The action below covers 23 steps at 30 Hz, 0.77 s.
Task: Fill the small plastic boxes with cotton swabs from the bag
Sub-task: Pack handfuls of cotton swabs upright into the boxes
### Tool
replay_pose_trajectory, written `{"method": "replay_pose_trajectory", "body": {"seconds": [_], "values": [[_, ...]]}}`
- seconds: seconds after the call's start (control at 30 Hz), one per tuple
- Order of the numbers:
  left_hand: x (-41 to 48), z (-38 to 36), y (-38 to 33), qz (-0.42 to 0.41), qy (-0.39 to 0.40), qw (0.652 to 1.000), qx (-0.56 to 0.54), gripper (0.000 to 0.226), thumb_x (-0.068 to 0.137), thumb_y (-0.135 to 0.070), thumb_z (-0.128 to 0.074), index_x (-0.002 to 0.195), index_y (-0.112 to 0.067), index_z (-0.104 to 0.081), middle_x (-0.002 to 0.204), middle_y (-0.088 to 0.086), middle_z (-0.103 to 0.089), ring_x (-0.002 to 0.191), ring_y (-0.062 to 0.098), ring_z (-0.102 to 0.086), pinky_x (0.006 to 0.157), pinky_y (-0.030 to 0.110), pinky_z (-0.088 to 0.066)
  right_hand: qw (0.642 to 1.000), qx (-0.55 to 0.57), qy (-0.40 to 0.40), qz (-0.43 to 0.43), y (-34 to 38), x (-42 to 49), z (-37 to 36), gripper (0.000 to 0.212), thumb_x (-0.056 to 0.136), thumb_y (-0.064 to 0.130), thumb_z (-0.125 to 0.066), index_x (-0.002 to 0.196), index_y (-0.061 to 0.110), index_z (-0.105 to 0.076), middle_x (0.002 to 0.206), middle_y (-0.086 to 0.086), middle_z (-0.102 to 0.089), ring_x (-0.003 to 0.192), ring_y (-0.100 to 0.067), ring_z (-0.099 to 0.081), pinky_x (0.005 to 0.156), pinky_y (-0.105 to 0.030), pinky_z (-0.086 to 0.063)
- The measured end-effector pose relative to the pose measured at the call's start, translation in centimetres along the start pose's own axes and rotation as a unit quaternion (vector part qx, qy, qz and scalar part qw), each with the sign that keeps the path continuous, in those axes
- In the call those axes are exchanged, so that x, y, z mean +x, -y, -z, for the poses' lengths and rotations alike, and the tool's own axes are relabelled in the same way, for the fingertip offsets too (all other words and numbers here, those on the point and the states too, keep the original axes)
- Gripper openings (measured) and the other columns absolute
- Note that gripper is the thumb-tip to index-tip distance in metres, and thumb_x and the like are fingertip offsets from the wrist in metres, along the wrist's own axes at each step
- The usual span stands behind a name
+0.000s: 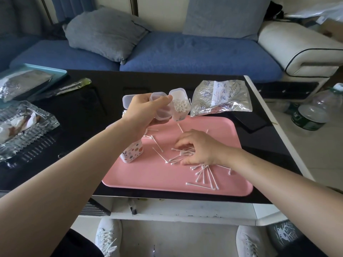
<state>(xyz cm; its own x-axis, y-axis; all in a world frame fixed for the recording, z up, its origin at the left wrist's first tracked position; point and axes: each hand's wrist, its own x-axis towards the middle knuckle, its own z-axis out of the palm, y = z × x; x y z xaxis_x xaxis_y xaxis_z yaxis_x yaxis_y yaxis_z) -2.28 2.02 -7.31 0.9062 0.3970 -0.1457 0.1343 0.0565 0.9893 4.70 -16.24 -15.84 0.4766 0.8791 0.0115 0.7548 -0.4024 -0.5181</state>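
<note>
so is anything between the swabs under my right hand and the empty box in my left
Nothing visible. The right hand grips loose cotton swabs on the pink tray; the left hand holds the empty box above the tray's far edge.

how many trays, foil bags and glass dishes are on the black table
trays: 2, the pink tray and the teal tray
foil bags: 2, the right bag behind the pink tray and the left bag on the teal tray
glass dish: 1
total: 5
</note>
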Motion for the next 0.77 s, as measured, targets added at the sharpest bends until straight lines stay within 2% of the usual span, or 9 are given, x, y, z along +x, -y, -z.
{"method": "replay_pose_trajectory", "body": {"seconds": [0.07,0.13,0.33,0.43,0.53,0.63,0.7,0.77], "values": [[0.1,0.0,0.2,0.000,0.008,1.000,0.001,0.024,0.091,-0.025,-0.074,0.108,-0.009,-0.069,0.101,0.014,-0.072,0.083,0.022,-0.072,0.067,0.028,-0.061,1.000,0.011,-0.020,-0.001,0.1,-0.5,0.1,0.025,0.074,0.013,-0.084,0.099,0.013,-0.079,0.097,0.004,-0.071,0.093,-0.008,-0.056,0.086,-0.024,-0.043],[0.1,-0.1,0.3,0.001,0.011,1.000,0.004,0.024,0.090,-0.026,-0.075,0.107,-0.010,-0.069,0.101,0.013,-0.072,0.083,0.022,-0.072,0.066,0.027,-0.060,1.000,0.007,-0.017,-0.006,0.2,-1.1,0.1,0.016,0.077,0.009,-0.079,0.091,0.015,-0.079,0.089,0.008,-0.069,0.088,-0.007,-0.058,0.084,-0.025,-0.046],[0.2,-0.5,0.7,0.002,0.013,1.000,0.024,0.015,0.089,-0.026,-0.076,0.096,-0.015,-0.070,0.096,0.012,-0.072,0.081,0.022,-0.073,0.065,0.030,-0.061,0.999,0.030,-0.008,-0.030,0.0,-2.6,1.1,0.021,0.078,0.000,-0.073,0.084,0.020,-0.075,0.089,0.007,-0.065,0.080,-0.008,-0.062,0.077,-0.025,-0.051],[0.2,-0.8,1.0,0.003,0.019,0.999,0.025,0.012,0.088,-0.025,-0.077,0.095,-0.017,-0.072,0.095,0.011,-0.072,0.081,0.022,-0.072,0.069,0.031,-0.062,0.995,0.069,-0.021,-0.062,-0.2,-3.3,2.2,0.024,0.078,0.004,-0.077,0.095,0.021,-0.073,0.095,0.011,-0.066,0.089,-0.007,-0.064,0.085,-0.026,-0.053],[0.2,-1.0,1.2,0.000,0.019,0.999,0.031,0.007,0.089,-0.024,-0.076,0.091,-0.019,-0.071,0.090,0.008,-0.072,0.078,0.019,-0.071,0.067,0.029,-0.062,0.995,0.043,0.026,-0.090,-0.4,-3.7,3.9,0.050,0.075,0.013,-0.080,0.120,0.026,-0.066,0.123,0.010,-0.062,0.113,-0.010,-0.057,0.102,-0.032,-0.047],[0.2,-1.1,1.4,-0.001,0.018,0.999,0.034,0.007,0.089,-0.024,-0.076,0.090,-0.019,-0.071,0.089,0.008,-0.072,0.078,0.019,-0.071,0.066,0.029,-0.061,0.977,-0.063,0.164,-0.119,-0.7,-4.6,5.1,0.100,0.069,0.023,-0.085,0.152,0.040,-0.031,0.156,0.010,-0.027,0.138,-0.016,-0.029,0.116,-0.036,-0.034],[0.3,-1.1,1.4,0.000,0.022,0.999,0.033,0.008,0.089,-0.023,-0.076,0.091,-0.018,-0.072,0.089,0.008,-0.072,0.079,0.020,-0.072,0.066,0.029,-0.061,0.958,-0.112,0.222,-0.143,-0.9,-5.2,5.1,0.120,0.067,0.029,-0.088,0.158,0.040,-0.010,0.162,0.012,-0.010,0.146,-0.018,-0.014,0.122,-0.040,-0.024],[0.4,-1.0,1.5,0.001,0.024,0.999,0.028,0.008,0.089,-0.023,-0.077,0.092,-0.017,-0.072,0.090,0.009,-0.072,0.080,0.022,-0.072,0.065,0.030,-0.060,0.957,-0.138,0.213,-0.142,-1.1,-5.6,4.7,0.125,0.066,0.035,-0.089,0.159,0.034,-0.006,0.163,0.007,-0.010,0.148,-0.021,-0.011,0.123,-0.042,-0.021]]}}
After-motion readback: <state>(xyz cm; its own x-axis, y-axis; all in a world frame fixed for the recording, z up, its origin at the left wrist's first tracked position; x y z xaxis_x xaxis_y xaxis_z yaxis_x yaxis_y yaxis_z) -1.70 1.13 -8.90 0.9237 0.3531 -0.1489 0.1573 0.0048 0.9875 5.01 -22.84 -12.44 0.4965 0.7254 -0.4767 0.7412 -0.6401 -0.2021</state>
